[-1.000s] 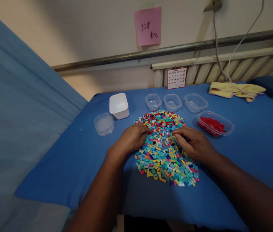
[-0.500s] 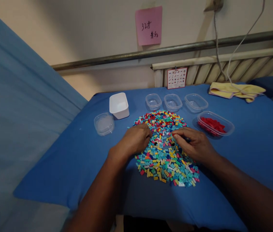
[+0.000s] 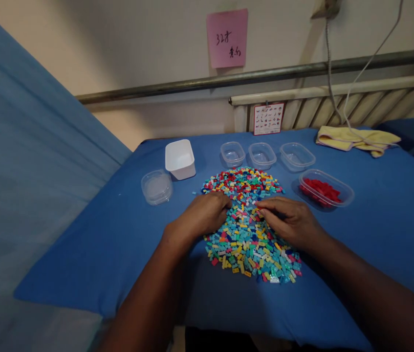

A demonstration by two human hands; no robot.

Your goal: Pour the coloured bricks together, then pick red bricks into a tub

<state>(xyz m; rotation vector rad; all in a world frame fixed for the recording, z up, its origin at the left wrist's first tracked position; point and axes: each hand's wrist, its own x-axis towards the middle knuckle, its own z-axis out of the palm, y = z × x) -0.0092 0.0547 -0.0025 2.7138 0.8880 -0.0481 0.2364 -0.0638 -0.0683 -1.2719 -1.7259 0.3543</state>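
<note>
A spread of small toy bricks (image 3: 247,239) in many colours lies on the blue cloth in front of me. At its left side my left hand (image 3: 210,211) rests with curled fingers; the fingertips point down among the bricks, and whatever they hold is hidden. My right hand (image 3: 291,217) comes in over the right side, thumb and forefinger pinched near the middle of the spread. A bit of red shows at that pinch, seemingly a small brick. Beyond this hand stands a clear tub (image 3: 346,192) with red bricks (image 3: 320,190) inside.
Along the back stand three clear tubs, the left one (image 3: 233,155), the middle one (image 3: 262,156) and the right one (image 3: 297,157). A white bin (image 3: 181,168) and a clear container (image 3: 157,187) sit at left. A yellow cloth (image 3: 353,138) lies back right, under a cord.
My left hand has curled more and drawn slightly back from the red bricks. The pinched fingers of my right hand have shifted a little left over the spread.
</note>
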